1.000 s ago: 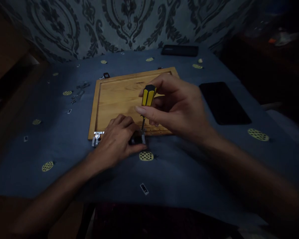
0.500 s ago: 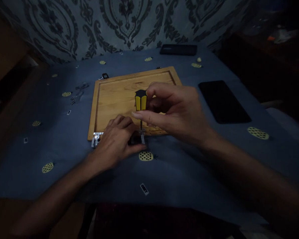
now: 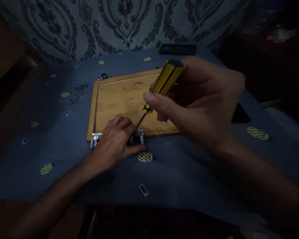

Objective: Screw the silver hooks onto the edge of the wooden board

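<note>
A wooden panel (image 3: 119,96) with a raised rim lies flat on the cloth. In my right hand (image 3: 206,103) is a yellow and black screwdriver (image 3: 166,78), pinched by the handle. It slants down to the left, its tip close to the fingers of my left hand (image 3: 117,139). That hand is closed over the panel's near edge, at a silver metal bracket (image 3: 141,133); another silver bracket (image 3: 96,136) shows left of the hand at the panel's corner. Dark hardware between the two is mostly hidden by my hand. Small holes run along the near edge to the right.
Blue pineapple-print cloth (image 3: 72,176) covers the table. A dark phone (image 3: 178,49) lies at the back, and another dark flat object (image 3: 240,114) is partly behind my right hand. Small metal pieces (image 3: 77,94) lie left of the panel. A dark clasp (image 3: 104,76) shows at the far edge.
The screwdriver stood upright on the right bracket; now my right hand has lifted it up and to the right, and it is tilted. My left hand has hardly moved.
</note>
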### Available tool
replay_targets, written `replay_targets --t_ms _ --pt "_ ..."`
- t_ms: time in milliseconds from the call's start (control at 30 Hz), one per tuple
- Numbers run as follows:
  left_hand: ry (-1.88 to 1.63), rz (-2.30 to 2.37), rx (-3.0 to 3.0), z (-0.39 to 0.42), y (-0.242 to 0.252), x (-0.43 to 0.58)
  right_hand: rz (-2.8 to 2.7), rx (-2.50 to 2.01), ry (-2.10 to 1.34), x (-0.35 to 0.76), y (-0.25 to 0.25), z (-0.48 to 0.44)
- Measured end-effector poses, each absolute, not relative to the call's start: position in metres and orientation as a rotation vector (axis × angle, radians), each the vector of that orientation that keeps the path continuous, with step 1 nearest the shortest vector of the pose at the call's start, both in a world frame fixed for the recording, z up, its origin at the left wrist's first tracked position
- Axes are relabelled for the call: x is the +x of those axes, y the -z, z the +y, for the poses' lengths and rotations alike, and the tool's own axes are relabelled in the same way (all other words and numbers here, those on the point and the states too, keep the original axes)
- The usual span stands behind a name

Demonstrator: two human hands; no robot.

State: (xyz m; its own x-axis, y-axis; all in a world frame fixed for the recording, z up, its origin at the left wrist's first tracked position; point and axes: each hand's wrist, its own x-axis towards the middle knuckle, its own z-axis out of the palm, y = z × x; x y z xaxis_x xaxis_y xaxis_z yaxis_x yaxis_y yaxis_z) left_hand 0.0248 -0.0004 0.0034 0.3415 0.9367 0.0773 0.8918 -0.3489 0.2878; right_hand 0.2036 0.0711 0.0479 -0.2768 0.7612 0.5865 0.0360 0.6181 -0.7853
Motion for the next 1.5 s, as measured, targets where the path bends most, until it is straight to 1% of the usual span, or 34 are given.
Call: replay_targets --t_ms 100,267,367,433,533,633,733,967,1500 --pt "-0.379 1.649 2.411 -0.002 -0.004 0.025 -1.707 -0.664 -0.830 0.209 -0.047 0.072" --pt "-0.435 1.629 2.411 -0.004 -0.005 0.024 -1.656 -0.705 -0.946 0.216 -0.031 0.078" --pt "-0.451 1.606 2.402 -0.004 -0.006 0.024 -1.462 -0.710 -1.031 0.217 -0.016 0.088" --pt "-0.458 1.599 2.391 -0.004 -0.006 0.024 -1.350 -0.725 -1.146 0.217 -0.004 0.098" --pt "-0.478 1.594 2.396 -0.004 -0.005 0.023 -1.290 -0.780 -1.292 0.220 0.017 0.111" --pt "-0.469 1.600 2.416 -0.005 -0.004 0.023 -1.303 -0.777 -1.356 0.224 0.033 0.119" --pt "-0.446 1.610 2.423 -0.006 -0.003 0.024 -1.342 -0.818 -1.355 0.227 0.038 0.119" --pt "-0.443 1.645 2.413 -0.005 -0.006 0.027 -1.424 -0.975 -1.319 0.226 0.033 0.112" --pt "-0.430 1.639 2.418 -0.005 -0.006 0.027 -1.460 -0.990 -1.335 0.228 0.034 0.112"
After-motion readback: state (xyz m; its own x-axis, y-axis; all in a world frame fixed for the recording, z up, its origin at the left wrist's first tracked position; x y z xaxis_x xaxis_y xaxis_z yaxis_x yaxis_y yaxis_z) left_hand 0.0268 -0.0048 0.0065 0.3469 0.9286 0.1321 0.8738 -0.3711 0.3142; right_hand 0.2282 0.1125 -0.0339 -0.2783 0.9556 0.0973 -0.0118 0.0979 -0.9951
